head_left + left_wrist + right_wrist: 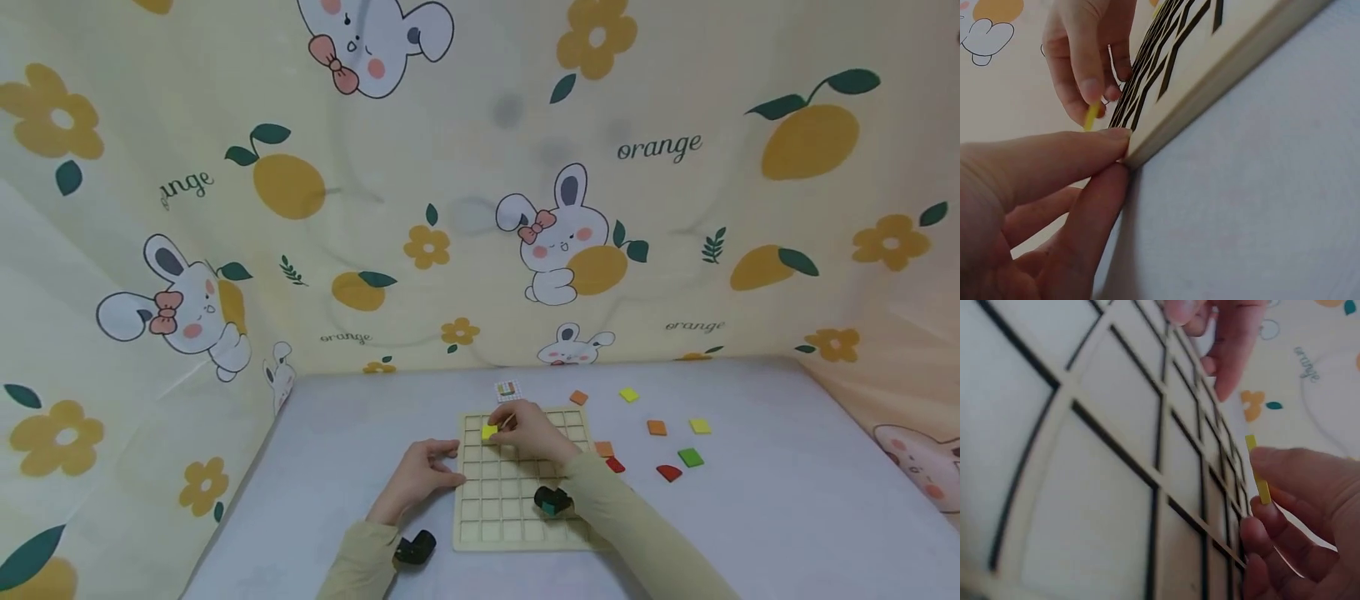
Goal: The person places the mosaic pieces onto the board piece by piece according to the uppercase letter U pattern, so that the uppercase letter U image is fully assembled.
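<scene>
A pale wooden grid board (525,547) lies flat on the table in the head view. The left hand (420,475) touches its left edge, thumb and forefinger a little apart. In the left wrist view those fingertips are right at the board's rim (1235,78). Over the upper left squares, the right hand (531,433) pinches a yellow square tile (490,432) between thumb and fingers. The right wrist view has this tile (1258,469) edge-on, tilted close over the grid. Part of the board is hidden under the right forearm.
Orange tiles (657,427), yellow tiles (701,426), a green tile (691,457) and red pieces (669,472) lie to the right of the board. A small printed card (508,391) is behind it. A patterned cloth (465,208) hangs along the back and sides.
</scene>
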The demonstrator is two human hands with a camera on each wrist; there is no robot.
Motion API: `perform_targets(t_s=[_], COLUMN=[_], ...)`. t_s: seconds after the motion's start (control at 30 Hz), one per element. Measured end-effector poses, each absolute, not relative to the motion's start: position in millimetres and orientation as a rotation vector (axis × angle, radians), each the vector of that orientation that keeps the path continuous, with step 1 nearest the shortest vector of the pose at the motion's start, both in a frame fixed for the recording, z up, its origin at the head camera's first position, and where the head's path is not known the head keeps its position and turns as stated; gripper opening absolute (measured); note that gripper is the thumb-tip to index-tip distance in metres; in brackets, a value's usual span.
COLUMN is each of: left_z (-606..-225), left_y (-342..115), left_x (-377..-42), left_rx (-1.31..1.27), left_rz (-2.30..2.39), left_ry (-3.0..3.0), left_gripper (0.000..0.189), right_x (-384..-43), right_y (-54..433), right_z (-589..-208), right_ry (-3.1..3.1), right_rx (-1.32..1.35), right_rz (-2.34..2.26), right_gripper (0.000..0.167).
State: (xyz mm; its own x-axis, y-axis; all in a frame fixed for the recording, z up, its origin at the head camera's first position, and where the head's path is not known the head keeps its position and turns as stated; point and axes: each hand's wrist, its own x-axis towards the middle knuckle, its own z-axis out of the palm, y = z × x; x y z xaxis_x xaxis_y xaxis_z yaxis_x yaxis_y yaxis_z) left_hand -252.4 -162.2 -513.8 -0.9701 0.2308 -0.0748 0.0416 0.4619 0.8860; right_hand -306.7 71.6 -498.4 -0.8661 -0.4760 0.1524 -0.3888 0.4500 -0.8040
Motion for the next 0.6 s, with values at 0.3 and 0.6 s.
perform_targets(t_s=[0.3,0.6], left_z=[-516,-511], left_y=[-159,-161], left_x=[-255,-255], left_rx=[0.196,0.224], left_rz=[1.495,1.524], left_ry=[2.526,2.506], left_gripper=[0.061,0.061], right_x=[-311,-315], right_y=[66,60], right_z=[-508,-508], right_ry=[2.67,2.706], right_rx=[-0.703,-0.635], right_rz=[-1.332,-1.285], right_gripper=[0.017,0.017])
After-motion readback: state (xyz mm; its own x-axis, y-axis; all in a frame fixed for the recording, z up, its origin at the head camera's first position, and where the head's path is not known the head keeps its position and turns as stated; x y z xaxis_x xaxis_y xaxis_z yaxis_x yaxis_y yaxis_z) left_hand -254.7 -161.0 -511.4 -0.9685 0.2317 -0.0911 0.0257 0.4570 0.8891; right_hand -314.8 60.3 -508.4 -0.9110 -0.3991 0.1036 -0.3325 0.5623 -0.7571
